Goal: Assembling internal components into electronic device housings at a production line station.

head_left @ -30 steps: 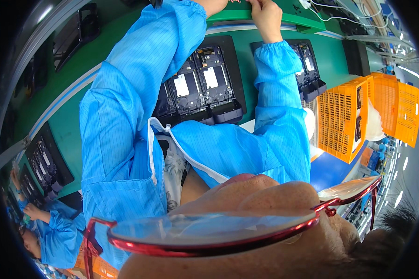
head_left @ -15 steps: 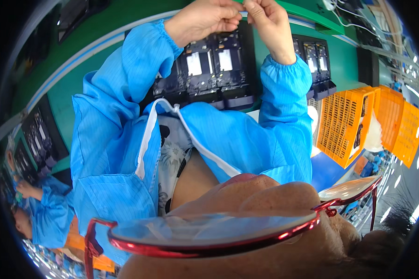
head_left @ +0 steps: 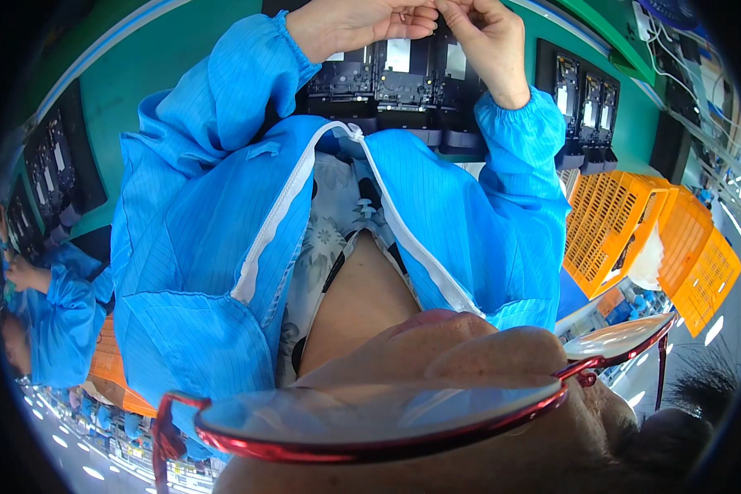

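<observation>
My left hand [head_left: 356,25] and my right hand [head_left: 497,48] meet at the upper edge of the picture, over a dark fixture. Thumb and fingers of each are pinched together, the tips almost touching. Whatever lies between the fingertips is too small or cut off to make out. Below them, on the green bench, sits the black fixture [head_left: 362,109] holding several dark electronic assemblies with silvery rectangular plates [head_left: 397,56]. My sleeves and hands cover parts of it.
Another black fixture [head_left: 586,103] with similar assemblies stands to the right, beside orange plastic crates [head_left: 613,222]. More fixtures [head_left: 58,165] lie at the left, near a co-worker in a blue smock [head_left: 62,321]. A green rail [head_left: 605,33] and white cables [head_left: 671,62] are at the upper right.
The whole view has shifted, so my hands sit slightly higher in the picture and the right-hand fixture shows more fully. My fingers remain pinched together.
</observation>
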`<state>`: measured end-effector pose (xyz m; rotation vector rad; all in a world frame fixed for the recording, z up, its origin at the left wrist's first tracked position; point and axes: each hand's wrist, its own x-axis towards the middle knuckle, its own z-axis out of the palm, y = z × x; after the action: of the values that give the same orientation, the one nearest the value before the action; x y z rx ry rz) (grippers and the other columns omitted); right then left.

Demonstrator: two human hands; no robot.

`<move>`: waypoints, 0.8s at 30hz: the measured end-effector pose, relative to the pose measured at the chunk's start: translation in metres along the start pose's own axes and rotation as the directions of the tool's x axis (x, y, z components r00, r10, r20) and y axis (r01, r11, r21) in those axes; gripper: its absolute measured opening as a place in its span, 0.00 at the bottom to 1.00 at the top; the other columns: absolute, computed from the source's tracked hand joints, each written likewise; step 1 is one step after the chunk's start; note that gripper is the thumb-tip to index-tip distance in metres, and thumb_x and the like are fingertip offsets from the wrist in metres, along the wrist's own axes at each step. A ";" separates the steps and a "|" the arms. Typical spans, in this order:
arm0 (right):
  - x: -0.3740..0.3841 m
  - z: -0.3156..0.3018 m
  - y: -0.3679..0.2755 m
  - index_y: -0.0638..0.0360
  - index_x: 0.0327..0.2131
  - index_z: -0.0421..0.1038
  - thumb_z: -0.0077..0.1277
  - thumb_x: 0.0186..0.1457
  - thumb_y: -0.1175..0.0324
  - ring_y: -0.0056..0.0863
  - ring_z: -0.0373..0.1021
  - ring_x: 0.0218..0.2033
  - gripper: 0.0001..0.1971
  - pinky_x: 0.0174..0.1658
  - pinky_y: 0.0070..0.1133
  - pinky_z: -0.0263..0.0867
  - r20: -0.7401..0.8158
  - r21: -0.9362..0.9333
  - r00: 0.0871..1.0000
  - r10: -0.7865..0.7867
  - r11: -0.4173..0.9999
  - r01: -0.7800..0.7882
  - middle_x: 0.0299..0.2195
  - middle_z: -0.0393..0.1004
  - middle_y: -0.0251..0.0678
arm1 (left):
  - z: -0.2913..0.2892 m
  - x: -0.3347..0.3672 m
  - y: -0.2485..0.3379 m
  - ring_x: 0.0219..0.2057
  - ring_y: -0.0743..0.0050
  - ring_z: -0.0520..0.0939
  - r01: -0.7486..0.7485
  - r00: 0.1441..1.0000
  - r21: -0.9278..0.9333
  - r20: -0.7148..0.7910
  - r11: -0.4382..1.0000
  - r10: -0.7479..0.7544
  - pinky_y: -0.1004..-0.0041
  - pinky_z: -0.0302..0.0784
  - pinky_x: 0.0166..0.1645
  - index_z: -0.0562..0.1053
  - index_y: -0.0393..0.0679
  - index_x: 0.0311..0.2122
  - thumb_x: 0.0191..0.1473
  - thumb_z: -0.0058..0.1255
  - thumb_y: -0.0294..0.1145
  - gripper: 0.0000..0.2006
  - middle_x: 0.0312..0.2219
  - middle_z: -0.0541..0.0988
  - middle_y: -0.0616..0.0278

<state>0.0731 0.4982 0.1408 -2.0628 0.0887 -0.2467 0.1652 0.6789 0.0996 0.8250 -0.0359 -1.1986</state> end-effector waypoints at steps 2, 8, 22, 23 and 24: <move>-0.002 0.006 -0.002 0.65 0.36 0.79 0.59 0.59 0.78 0.11 0.66 0.28 0.02 0.30 0.14 0.63 0.018 0.055 0.998 0.053 0.997 -0.054 0.27 0.74 0.26 | -0.006 -0.003 -0.006 0.33 0.76 0.82 -0.017 1.000 0.016 -0.019 1.000 0.017 0.75 0.81 0.42 0.78 0.39 0.41 0.68 0.50 0.34 0.10 0.33 0.81 0.62; -0.007 -0.008 -0.020 0.65 0.33 0.78 0.60 0.56 0.78 0.14 0.66 0.24 0.02 0.27 0.16 0.62 0.068 -0.116 0.997 -0.039 0.992 0.047 0.26 0.73 0.29 | 0.003 0.000 -0.009 0.25 0.80 0.77 -0.047 0.997 0.235 -0.044 0.971 0.059 0.80 0.76 0.32 0.77 0.41 0.35 0.67 0.51 0.35 0.11 0.26 0.77 0.67; -0.030 -0.016 -0.030 0.65 0.32 0.78 0.61 0.52 0.77 0.27 0.69 0.22 0.04 0.25 0.23 0.62 0.122 -0.328 0.981 -0.153 0.926 0.186 0.26 0.73 0.39 | 0.016 -0.002 -0.024 0.26 0.80 0.76 -0.329 0.848 0.890 0.132 0.316 0.513 0.72 0.72 0.30 0.78 0.33 0.30 0.60 0.55 0.32 0.12 0.22 0.78 0.63; -0.032 -0.018 -0.030 0.65 0.32 0.78 0.61 0.52 0.77 0.28 0.70 0.23 0.03 0.25 0.24 0.62 0.143 -0.314 0.983 -0.113 0.937 0.153 0.26 0.74 0.39 | 0.013 -0.002 -0.025 0.26 0.81 0.75 -0.334 0.879 0.858 0.134 0.390 0.458 0.73 0.71 0.30 0.78 0.33 0.31 0.61 0.55 0.32 0.12 0.22 0.77 0.65; -0.035 -0.019 -0.031 0.65 0.32 0.78 0.60 0.52 0.77 0.30 0.70 0.23 0.03 0.25 0.25 0.62 0.166 -0.301 0.984 -0.072 0.946 0.120 0.27 0.74 0.40 | 0.010 -0.003 -0.027 0.26 0.81 0.75 -0.333 0.905 0.821 0.141 0.463 0.401 0.74 0.71 0.30 0.78 0.34 0.32 0.62 0.55 0.33 0.12 0.22 0.77 0.66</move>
<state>0.0337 0.5024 0.1721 -2.3957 -0.0726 -0.1391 0.1385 0.6729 0.0921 1.6148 -0.7631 -0.6703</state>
